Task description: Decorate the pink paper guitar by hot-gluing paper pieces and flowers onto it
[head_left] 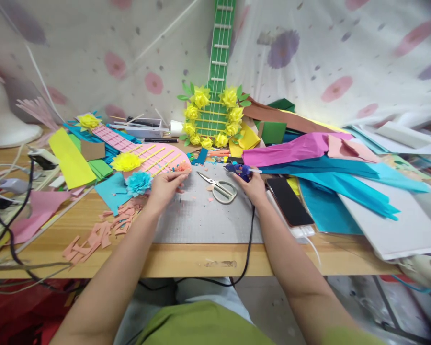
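Observation:
My left hand [167,188] pinches an orange paper flower [182,166] at the lower right edge of a pink paper guitar [158,155]. Yellow strips cross the guitar's body, and a yellow flower [127,162] and a blue flower [139,183] sit along its near side. My right hand [252,186] is wrapped round a dark blue glue gun [241,171], its black cord trailing down over the table edge. Scissors [221,189] lie partly spread on the grey cutting mat [201,220] between my hands. Whether the flower touches the guitar I cannot tell.
A green paper guitar [217,115] ringed with yellow flowers stands at the back. Peach paper scraps [96,237] lie at left. A phone [289,202] and crepe paper sheets [345,182] are at right. Cables and a power strip [36,179] crowd the left side.

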The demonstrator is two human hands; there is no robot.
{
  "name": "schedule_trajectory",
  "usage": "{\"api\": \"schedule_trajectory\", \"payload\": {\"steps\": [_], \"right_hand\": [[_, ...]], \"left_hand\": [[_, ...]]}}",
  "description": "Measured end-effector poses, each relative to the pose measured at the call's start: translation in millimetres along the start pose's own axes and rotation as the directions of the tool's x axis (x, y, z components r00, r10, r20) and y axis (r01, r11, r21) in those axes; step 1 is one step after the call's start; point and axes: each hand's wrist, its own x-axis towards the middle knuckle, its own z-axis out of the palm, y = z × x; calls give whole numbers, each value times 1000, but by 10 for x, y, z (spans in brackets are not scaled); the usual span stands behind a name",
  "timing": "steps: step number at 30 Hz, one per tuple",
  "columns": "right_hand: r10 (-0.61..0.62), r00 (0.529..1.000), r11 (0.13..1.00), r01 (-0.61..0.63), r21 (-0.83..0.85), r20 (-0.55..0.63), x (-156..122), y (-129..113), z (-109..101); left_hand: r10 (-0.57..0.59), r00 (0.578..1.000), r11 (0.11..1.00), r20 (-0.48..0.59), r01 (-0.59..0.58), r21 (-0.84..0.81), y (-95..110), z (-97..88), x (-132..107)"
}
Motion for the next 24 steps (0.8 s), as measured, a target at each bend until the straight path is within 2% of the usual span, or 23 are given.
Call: {"api": "schedule_trajectory", "payload": {"steps": [2, 5, 7, 9, 11, 13, 15, 17, 19, 24], "right_hand": [[-81, 991, 997, 82, 12, -105, -11, -73, -108], [-197, 943, 980, 180, -86, -267, -8, -296, -304], [-299, 910, 952, 266, -149, -289, 6, -523, -365], [-396, 904, 916, 378, -133, -162, 26, -783, -297], [-497, 865, 865, 500, -43, 66, 50, -1027, -90], [-565, 780, 817, 575, 50, 270, 79, -1218, 204], [-578, 692, 791, 605, 88, 432, 114, -1341, 503], [-558, 645, 786, 612, 83, 522, 152, -1412, 741], [-536, 618, 779, 625, 55, 575, 184, -1453, 895], [-506, 594, 739, 672, -41, 625, 219, -1522, 1043]], "left_hand": [[-5, 1000, 999, 0, 5, 35, 134, -189, 67], [17, 1000, 994, -16, -16, 108, 301, -434, 170], [31, 999, 985, -20, -27, 170, 375, -535, 238], [36, 999, 972, -34, -27, 235, 415, -577, 300], [27, 999, 953, -30, -17, 301, 423, -577, 346], [10, 1000, 930, -7, -7, 368, 406, -563, 372], [0, 1000, 909, 19, -8, 416, 369, -560, 385], [17, 999, 901, 44, -35, 432, 323, -577, 396], [57, 997, 894, 54, -75, 442, 277, -606, 414], [133, 991, 887, 22, -129, 443, 204, -647, 477]]}}
